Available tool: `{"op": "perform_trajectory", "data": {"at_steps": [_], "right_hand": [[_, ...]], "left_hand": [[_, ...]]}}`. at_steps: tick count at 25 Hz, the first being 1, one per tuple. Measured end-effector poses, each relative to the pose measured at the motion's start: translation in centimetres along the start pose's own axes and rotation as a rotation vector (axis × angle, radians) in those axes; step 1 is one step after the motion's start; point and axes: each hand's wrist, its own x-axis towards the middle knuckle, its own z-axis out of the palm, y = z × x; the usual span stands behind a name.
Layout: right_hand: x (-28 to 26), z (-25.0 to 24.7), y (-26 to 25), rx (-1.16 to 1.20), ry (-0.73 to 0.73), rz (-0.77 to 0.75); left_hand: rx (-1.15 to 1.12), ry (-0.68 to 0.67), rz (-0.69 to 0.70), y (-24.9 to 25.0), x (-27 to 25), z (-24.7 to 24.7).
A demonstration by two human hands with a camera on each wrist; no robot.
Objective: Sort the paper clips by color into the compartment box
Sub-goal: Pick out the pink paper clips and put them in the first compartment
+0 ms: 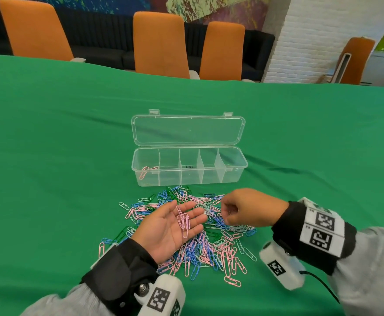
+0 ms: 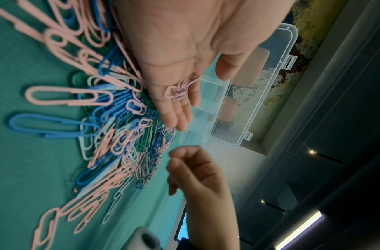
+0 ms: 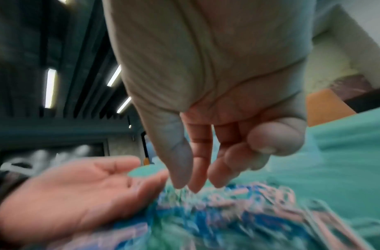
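far left of the box first: the clear compartment box [image 1: 187,166] sits at twelve o'clock from the pile with its lid thrown back, and only the leftmost compartment holds anything, a few pink paper clips in the box [image 1: 146,171]; the other compartments look bare, though clear plastic makes that hard to swear to. so by the look of it the sort has barely got going. moving across, the left hand [image 1: 171,226] lies palm up over the pile, at about nine o'clock from its middle, fingers straight and relaxed, and it serves as a little tray: a small bunch of pink clips on the palm [image 1: 183,222] rests across the fingers, gripped by nothing. under and around it the mixed pile of paper clips [image 1: 209,249] spreads over the green cloth [image 1: 50,156], with pink, blue, green and pale ones all tangled together, so nearly all the work is left, and no colour but pink has a home yet. over at three o'clock, the right hand [image 1: 246,207] hovers just above the heap with its fingers curled and thumb and fingertips drawn close; the right wrist view is blurred and it cannot be told whether a clip sits in that pinch. likely step in hand: gathering pinks into the palm for the leftmost compartment.
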Motion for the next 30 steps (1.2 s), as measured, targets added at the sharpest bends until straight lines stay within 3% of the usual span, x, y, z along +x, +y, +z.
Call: {"op": "perform_trajectory", "data": {"at_steps": [8,15,20,25,27,30], "right_hand": [[-0.1,3.4,-0.8,-0.292,0.086,0.088],[-0.5,4.0,-1.2,-0.342,0.070,0.085],[-0.2,2.5,-1.4,-0.121,-0.037,0.111],[0.0,-0.8,-3.8,0.234,0.175,-0.031],[-0.1,-0.9,-4.1,0.133,0.132,-0.039],[-0.4,1.0,-4.0,-0.036,-0.068,0.019]], "left_hand": [[0.034,0.008,-0.003,0.1,-0.2,0.0],[0.043,-0.015,-0.003,0.0,-0.2,0.0],[0.047,-0.015,-0.009,-0.1,-0.4,0.3],[0.033,-0.029,-0.027,0.0,-0.6,0.2],[-0.003,-0.022,-0.017,0.1,-0.6,0.1],[-0.085,0.007,0.054,0.5,-0.6,0.0]]}}
